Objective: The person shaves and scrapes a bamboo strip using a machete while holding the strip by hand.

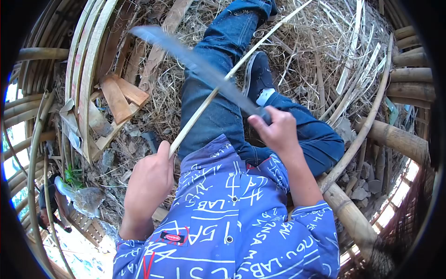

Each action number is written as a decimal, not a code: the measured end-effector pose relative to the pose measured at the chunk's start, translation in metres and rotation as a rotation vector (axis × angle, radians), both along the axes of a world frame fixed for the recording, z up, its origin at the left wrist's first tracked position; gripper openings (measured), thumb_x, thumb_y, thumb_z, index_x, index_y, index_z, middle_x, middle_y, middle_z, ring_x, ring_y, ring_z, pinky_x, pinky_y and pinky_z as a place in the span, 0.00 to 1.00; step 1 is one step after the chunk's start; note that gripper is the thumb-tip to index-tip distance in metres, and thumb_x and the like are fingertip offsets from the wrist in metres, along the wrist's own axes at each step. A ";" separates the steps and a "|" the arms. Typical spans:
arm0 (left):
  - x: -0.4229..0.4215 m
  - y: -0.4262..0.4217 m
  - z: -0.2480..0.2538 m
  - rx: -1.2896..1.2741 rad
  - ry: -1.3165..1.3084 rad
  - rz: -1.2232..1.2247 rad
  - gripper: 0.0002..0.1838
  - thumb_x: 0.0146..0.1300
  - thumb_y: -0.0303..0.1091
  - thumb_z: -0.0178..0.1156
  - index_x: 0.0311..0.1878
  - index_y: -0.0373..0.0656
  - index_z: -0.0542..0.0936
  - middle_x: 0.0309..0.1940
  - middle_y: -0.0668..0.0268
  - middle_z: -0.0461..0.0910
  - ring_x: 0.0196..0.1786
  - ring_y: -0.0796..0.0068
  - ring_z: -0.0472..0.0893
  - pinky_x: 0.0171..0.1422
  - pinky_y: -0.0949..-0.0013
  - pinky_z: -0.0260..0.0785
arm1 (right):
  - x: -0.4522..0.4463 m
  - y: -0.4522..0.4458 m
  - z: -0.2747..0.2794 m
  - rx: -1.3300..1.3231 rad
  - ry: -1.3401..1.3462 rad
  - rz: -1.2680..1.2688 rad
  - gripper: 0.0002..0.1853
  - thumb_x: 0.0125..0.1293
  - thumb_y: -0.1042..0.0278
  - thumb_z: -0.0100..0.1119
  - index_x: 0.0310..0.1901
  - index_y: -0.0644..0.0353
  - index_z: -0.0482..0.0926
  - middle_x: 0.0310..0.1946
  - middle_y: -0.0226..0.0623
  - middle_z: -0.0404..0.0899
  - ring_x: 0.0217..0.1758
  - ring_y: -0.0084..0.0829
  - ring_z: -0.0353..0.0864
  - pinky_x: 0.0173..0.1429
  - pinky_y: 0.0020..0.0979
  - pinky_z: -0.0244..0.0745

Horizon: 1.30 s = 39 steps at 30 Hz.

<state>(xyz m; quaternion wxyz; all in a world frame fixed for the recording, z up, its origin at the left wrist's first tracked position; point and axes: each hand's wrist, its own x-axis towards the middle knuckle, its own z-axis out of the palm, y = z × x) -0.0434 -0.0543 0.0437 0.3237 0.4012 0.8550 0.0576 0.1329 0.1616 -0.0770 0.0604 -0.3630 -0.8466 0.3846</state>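
Across the outstretched leg (211, 100), a pale split strip (195, 118) is being held diagonally, its near end at the left hand (149, 179) and its far end above the shoe (260, 76). The near end is being gripped by the left hand; the fingers are being kept bent together, but most are being hidden beneath the hand, so their exact contact cannot be told. A long knife (186, 60) is being held by its dark handle in the right hand (277, 129) – the fingers are being curled closed around the handle, with the thumb being laid against it. The blade is being shown blurred and is being crossed over the strip above the leg; whether the strip is being touched by the edge cannot be told.

Beside the leg, the ground is being covered by curled shavings (297, 60). On the left, long curved slats (83, 79) are being seen next to short brown wood pieces (116, 100). On the right, the area is being bordered by thick bamboo poles (395, 139). Near the left edge, another person (49, 204) is being partly hidden by upright canes (35, 153) – well apart from both hands.
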 end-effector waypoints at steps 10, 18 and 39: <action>0.002 0.000 -0.001 -0.007 0.064 -0.037 0.07 0.71 0.30 0.50 0.38 0.37 0.68 0.18 0.46 0.74 0.26 0.40 0.77 0.29 0.45 0.66 | -0.022 0.030 -0.017 0.181 -0.094 -0.050 0.36 0.58 0.25 0.55 0.25 0.59 0.79 0.18 0.48 0.78 0.28 0.51 0.82 0.33 0.47 0.75; 0.008 -0.001 -0.002 -0.043 -0.005 -0.001 0.07 0.69 0.30 0.51 0.39 0.36 0.68 0.19 0.43 0.74 0.27 0.37 0.76 0.31 0.43 0.64 | -0.002 0.072 -0.046 0.043 -0.055 -0.252 0.38 0.61 0.25 0.51 0.26 0.62 0.82 0.22 0.51 0.81 0.30 0.53 0.83 0.34 0.47 0.76; 0.006 -0.001 -0.010 0.020 -0.046 0.016 0.07 0.70 0.31 0.51 0.39 0.37 0.68 0.20 0.43 0.73 0.28 0.38 0.76 0.32 0.43 0.64 | -0.022 0.028 -0.029 0.101 -0.024 -0.097 0.37 0.58 0.26 0.56 0.21 0.61 0.78 0.15 0.47 0.77 0.23 0.49 0.82 0.30 0.45 0.76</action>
